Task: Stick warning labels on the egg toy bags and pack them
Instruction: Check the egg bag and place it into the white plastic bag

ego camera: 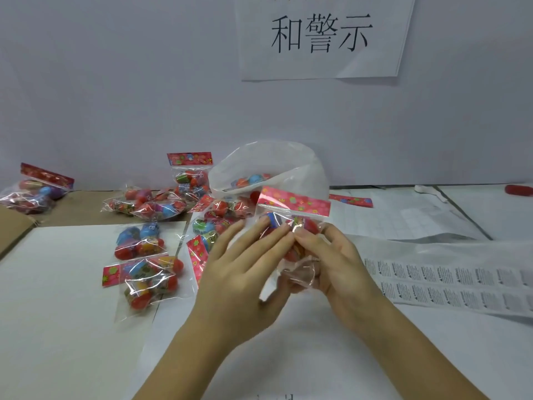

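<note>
I hold one egg toy bag upright between both hands in front of me; it is clear plastic with a red printed header and coloured eggs inside. My left hand lies against its left face with fingers straight. My right hand grips the bag from the right, thumb and fingers curled on the plastic. Just behind stands a large clear packing bag, mouth open, with a few egg bags inside. The warning label sheet lies to the right.
Several more egg toy bags lie scattered left and centre on white paper and a cardboard sheet. A loose red header strip and a red object lie at the right. A paper sign hangs on the wall.
</note>
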Demonstrator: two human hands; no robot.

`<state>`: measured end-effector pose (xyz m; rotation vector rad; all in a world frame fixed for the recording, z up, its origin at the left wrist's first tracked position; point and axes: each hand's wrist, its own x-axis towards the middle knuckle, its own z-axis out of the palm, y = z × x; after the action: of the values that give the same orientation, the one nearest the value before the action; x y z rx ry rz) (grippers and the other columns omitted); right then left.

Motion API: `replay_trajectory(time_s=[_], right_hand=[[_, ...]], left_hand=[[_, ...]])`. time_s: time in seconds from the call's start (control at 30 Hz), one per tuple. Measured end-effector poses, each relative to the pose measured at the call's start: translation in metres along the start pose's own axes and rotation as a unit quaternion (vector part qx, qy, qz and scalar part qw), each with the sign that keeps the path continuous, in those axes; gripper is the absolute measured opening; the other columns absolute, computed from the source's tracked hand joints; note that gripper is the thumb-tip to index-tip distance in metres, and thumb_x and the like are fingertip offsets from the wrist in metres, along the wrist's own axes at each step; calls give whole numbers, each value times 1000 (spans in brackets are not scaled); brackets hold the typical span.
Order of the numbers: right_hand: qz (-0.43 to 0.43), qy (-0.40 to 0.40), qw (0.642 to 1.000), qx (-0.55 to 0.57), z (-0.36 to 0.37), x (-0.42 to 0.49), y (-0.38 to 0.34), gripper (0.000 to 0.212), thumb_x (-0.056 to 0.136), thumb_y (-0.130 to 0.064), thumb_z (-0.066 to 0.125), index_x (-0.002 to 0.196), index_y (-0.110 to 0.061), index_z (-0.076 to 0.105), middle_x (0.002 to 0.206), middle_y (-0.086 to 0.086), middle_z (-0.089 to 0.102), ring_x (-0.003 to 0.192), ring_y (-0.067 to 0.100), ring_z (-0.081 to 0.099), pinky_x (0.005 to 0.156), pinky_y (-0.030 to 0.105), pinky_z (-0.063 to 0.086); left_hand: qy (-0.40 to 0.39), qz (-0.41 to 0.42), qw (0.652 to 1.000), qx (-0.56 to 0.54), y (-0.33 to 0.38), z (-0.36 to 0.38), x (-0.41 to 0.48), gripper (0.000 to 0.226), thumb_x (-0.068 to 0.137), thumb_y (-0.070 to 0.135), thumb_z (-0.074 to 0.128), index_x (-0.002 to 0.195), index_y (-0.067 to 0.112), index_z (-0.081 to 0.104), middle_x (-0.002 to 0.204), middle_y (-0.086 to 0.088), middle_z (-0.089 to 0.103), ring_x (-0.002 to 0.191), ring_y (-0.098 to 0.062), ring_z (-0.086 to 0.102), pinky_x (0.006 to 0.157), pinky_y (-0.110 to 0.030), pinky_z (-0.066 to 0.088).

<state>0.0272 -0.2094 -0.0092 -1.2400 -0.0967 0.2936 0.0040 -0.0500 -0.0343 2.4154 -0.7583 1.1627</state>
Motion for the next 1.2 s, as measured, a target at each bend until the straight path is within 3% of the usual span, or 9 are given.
replay_trajectory(time_s=[0.17, 0.3, 0.4, 0.5, 0.6, 0.8, 0.9, 1.0, 1.2], right_hand=[[-23, 3, 1000, -7, -12, 7, -4, 39, 71, -28, 78, 108, -21, 66, 89, 9, 73, 77, 26, 72, 58, 36, 55], [-19, -15, 999, -29, -14, 8, -5, 44, 72, -29, 70, 114, -19, 63, 83, 11, 72, 64, 24, 69, 53, 33, 53], [-19, -30, 998, -47, -14, 9, -4, 57, 71, -31, 80, 122, -18, 60, 90, 14, 73, 70, 28, 70, 64, 44, 58], [-9, -39, 998, -53, -14, 9, -3, 59, 68, -31, 75, 123, -16, 61, 89, 15, 74, 70, 28, 70, 57, 39, 57], [1, -34, 999, -42, -15, 10, -5, 57, 65, -30, 76, 118, -16, 61, 88, 13, 75, 67, 23, 72, 54, 31, 57], [-15, -17, 998, -60, -18, 11, -4, 52, 67, -33, 74, 117, -23, 59, 90, 11, 75, 70, 25, 72, 54, 30, 57], [-66, 67, 992, -87, -25, 17, -7, 35, 84, -26, 68, 117, -23, 59, 91, 7, 74, 66, 21, 69, 50, 30, 56], [-157, 166, 946, -229, -42, 22, -7, 26, 89, -17, 66, 112, -30, 61, 95, -4, 68, 81, 13, 65, 63, 29, 57], [-189, 99, 853, -476, -54, 25, 0, 30, 81, -35, 72, 98, -53, 55, 103, -33, 53, 106, -17, 37, 99, 28, 31]], left_hand=[[65, -177, 971, -147, 16, -10, 7, 58, 80, 34, 59, 135, 18, 51, 147, -1, 48, 141, -17, 39, 114, -34, 36], [30, -442, 817, -368, 18, -14, 22, 57, 84, 52, 65, 136, 39, 47, 131, 25, 55, 113, 14, 55, 80, -5, 48], [-44, -500, 701, -506, 7, -10, 22, 36, 78, 45, 75, 110, 29, 73, 105, 3, 75, 95, -9, 71, 69, -17, 56], [-10, -518, 681, -518, 6, -9, 23, 17, 66, 34, 72, 79, 26, 81, 84, -5, 77, 77, -18, 74, 62, -23, 57], [-3, -550, 640, -536, 1, -7, 22, 18, 63, 29, 74, 75, 18, 80, 82, -11, 76, 72, -23, 74, 57, -28, 59], [-12, -560, 622, -548, 0, -10, 23, 17, 65, 26, 73, 76, 14, 80, 81, -11, 75, 68, -22, 73, 53, -28, 57], [24, -596, 618, -513, -12, -14, 22, 14, 75, 27, 70, 74, 15, 77, 74, -7, 74, 62, -20, 71, 52, -28, 55], [60, -663, 604, -439, -34, -16, 18, 13, 90, 29, 62, 87, 18, 67, 78, -6, 76, 69, -24, 73, 68, -36, 54], [-23, -663, 670, -333, -48, -5, 4, 9, 90, 13, 64, 82, 14, 68, 73, -8, 72, 51, -17, 67, 48, -32, 56]])
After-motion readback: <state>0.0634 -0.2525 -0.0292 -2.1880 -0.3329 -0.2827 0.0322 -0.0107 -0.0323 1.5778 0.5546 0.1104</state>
